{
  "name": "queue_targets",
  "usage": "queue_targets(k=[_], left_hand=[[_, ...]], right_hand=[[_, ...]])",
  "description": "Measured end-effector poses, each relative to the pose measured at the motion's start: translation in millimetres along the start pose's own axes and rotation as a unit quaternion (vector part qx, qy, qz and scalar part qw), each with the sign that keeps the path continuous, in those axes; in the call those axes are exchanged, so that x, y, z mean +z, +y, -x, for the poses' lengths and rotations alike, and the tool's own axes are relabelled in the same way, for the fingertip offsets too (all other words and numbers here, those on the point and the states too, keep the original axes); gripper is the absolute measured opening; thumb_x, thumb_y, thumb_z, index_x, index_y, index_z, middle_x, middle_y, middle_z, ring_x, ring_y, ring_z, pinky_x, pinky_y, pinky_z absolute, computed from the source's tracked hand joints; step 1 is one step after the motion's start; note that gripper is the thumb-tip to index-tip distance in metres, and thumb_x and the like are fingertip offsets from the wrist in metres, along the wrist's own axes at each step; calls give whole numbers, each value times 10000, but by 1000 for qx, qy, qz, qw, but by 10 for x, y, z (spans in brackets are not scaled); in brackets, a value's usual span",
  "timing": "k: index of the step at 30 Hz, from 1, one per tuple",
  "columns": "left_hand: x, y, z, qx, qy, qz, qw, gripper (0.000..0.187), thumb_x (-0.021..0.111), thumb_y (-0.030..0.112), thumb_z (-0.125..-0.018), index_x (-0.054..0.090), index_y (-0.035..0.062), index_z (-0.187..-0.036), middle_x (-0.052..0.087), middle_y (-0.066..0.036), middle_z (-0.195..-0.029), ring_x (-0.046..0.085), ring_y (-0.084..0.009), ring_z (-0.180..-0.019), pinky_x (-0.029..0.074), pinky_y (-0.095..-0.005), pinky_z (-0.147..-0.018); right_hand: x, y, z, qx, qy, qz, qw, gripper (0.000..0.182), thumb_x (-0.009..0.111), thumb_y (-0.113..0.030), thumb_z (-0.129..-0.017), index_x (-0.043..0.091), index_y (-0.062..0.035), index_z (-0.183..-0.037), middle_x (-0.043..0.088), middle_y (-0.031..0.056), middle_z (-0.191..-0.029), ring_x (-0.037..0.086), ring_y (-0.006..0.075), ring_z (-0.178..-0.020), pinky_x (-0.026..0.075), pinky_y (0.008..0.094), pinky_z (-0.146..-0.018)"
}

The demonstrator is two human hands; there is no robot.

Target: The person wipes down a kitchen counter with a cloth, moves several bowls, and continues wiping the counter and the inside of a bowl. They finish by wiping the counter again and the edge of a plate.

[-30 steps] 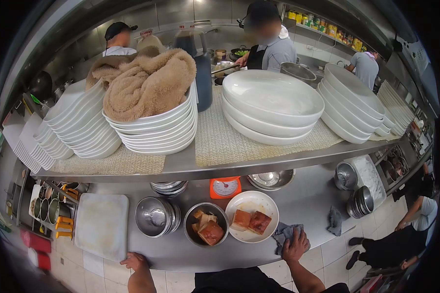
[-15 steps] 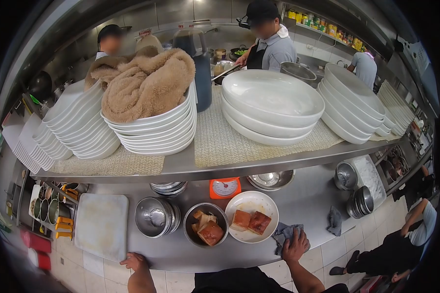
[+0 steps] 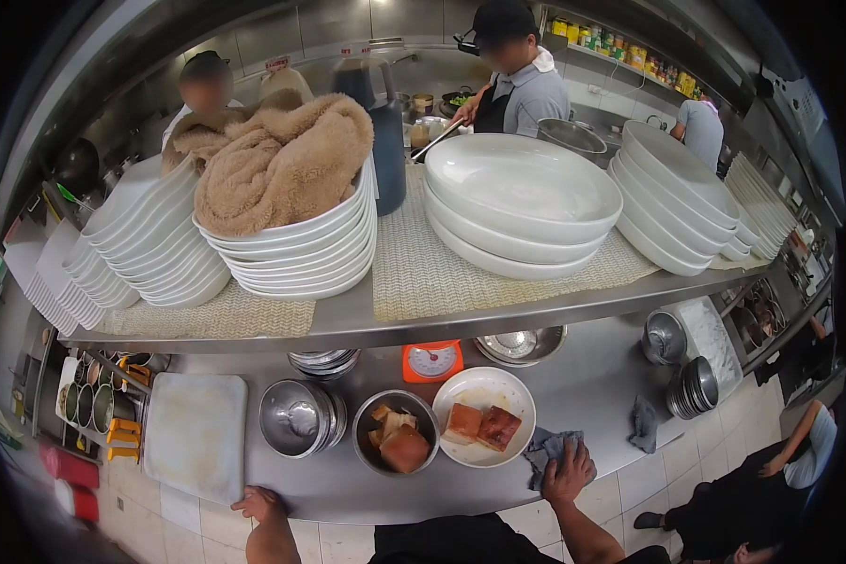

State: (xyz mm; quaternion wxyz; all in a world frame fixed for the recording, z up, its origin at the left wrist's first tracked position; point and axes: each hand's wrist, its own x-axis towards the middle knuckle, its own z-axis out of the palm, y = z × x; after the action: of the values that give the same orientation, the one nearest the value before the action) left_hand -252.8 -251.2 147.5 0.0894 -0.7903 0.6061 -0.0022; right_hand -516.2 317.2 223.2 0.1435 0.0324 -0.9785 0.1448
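Observation:
My left hand point(image 3: 258, 505) rests at the front edge of the steel counter, beside the lower corner of a white cutting board point(image 3: 195, 437). Its fingers point left and hold nothing that I can see. Under my right hand point(image 3: 569, 475) a grey cloth point(image 3: 540, 455) is bunched on the counter, fingers pressed over it. Just left of the cloth, a white plate point(image 3: 487, 455) bears two browned blocks of braised meat point(image 3: 499, 428). A steel bowl point(image 3: 367, 453) beside it holds more meat pieces point(image 3: 405, 448).
Behind the plate stands an orange scale point(image 3: 433, 361). Stacked steel bowls point(image 3: 294, 417) sit left of the meat bowl. Another grey cloth point(image 3: 643, 425) lies to the right. The overhead shelf point(image 3: 348, 336) carries white dishes point(image 3: 524, 193) and a brown towel point(image 3: 282, 169). Co-workers stand beyond and at right.
My hands, the cloth and the dishes stay where they were. Across the shelf, the left co-worker's head has shifted slightly left. The person at right has moved an arm and leans differently.

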Motion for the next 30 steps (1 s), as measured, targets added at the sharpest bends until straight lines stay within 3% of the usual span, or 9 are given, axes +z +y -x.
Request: queue_targets(k=[8, 11, 15, 17, 20, 21, 23, 27, 30], left_hand=[[185, 0, -95, -57, 61, 118, 989, 349, 542, 174, -923, 447, 38, -1231, 211, -376, -1354, 577, -396, -948, 608, -444, -621], [-141, 42, 149, -31, 25, 52, 998, 312, 500, 209, -948, 501, 106, -1242, 331, -246, -1295, 575, -387, -993, 565, -488, -711], [-180, 68, 174, -28, 31, 30, 999, 300, 513, 196, -944, 508, 111, -1233, 318, -254, -1295, 582, -376, -979, 571, -484, -692], [-130, 105, 133, -124, 71, 199, 970, 276, 527, 195, -938, 536, 114, -1202, 321, -261, -1281, 592, -374, -961, 575, -482, -672], [-134, 112, 122, -142, 49, 199, 968, 299, 539, 194, -931, 524, 117, -1220, 318, -266, -1272, 594, -382, -949, 574, -483, -668], [-74, 88, 84, -142, 49, 200, 968, 299, 539, 194, -931, 524, 117, -1220, 318, -266, -1272, 594, -382, -949, 574, -483, -668], [-15, 17, 34, -19, 24, 20, 999, 405, 520, 221, -943, 411, 76, -1305, 200, -362, -1393, 576, -395, -979, 607, -450, -640], [-32, 25, 39, -16, -5, 30, 999, 404, 524, 203, -940, 409, 71, -1304, 179, -364, -1399, 572, -393, -984, 609, -454, -639], [-49, 50, 120, -35, 56, 42, 997, 315, 561, 158, -913, 514, 111, -1220, 291, -300, -1306, 593, -401, -979, 576, -488, -704]], right_hand=[[16, 16, 8, -2, 3, 5, 1000, 595, 524, -323, -793, 472, -119, -1350, 430, 222, -1381, 389, 412, -1277, 250, 585, -1028], [24, 21, 12, 3, -1, 2, 1000, 591, 525, -322, -796, 472, -117, -1347, 430, 223, -1382, 388, 412, -1279, 251, 586, -1028], [-5, -4, 5, 1, 0, 4, 1000, 584, 518, -323, -800, 473, -115, -1344, 427, 224, -1384, 384, 415, -1284, 250, 589, -1029], [-17, -14, 4, 2, -1, 2, 1000, 582, 516, -323, -801, 473, -115, -1343, 426, 224, -1386, 382, 416, -1286, 248, 591, -1031], [-21, -18, 5, 7, -7, 2, 1000, 584, 514, -324, -803, 471, -114, -1346, 421, 226, -1390, 377, 417, -1290, 242, 594, -1037], [-19, -16, 6, 8, -8, 3, 1000, 586, 517, -323, -801, 470, -114, -1347, 420, 226, -1391, 375, 417, -1291, 240, 595, -1038], [-16, -17, 8, 9, -10, 3, 1000, 589, 520, -322, -799, 470, -114, -1348, 418, 226, -1393, 373, 417, -1293, 237, 597, -1040], [-18, -15, 10, 7, -6, 1, 1000, 591, 530, -312, -792, 472, -115, -1346, 422, 226, -1391, 378, 417, -1290, 242, 596, -1032], [-5, -2, 10, 5, -3, 1, 1000, 587, 533, -309, -790, 475, -115, -1342, 427, 226, -1388, 383, 417, -1285, 248, 592, -1027]])
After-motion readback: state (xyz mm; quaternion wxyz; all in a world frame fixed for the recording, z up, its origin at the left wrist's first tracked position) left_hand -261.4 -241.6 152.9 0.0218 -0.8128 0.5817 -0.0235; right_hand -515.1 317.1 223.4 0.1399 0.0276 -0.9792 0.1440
